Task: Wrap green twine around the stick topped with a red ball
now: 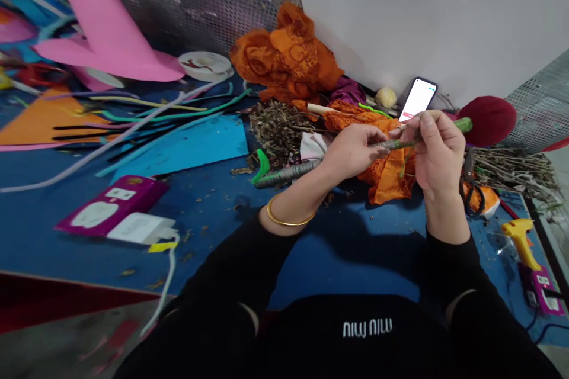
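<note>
A long grey-green stick (293, 172) lies across both my hands, above a blue table (200, 231). My left hand (351, 151) is closed around its middle; a gold bangle (287, 217) sits on that wrist. My right hand (438, 151) pinches the stick near its bright green tip (463, 125), fingers pressed together. A thin green strand hangs down by my right palm. Orange fabric (391, 174) lies under both hands.
A lit phone (418, 98) leans on a white board. Also around: heaped orange cloth (288, 56), dried twigs (278, 124), scissors (471, 186), a yellow glue gun (520, 240), a purple power strip (113, 204), pipe cleaners (146, 115), pink foam sheet (106, 35), a red cushion (486, 118).
</note>
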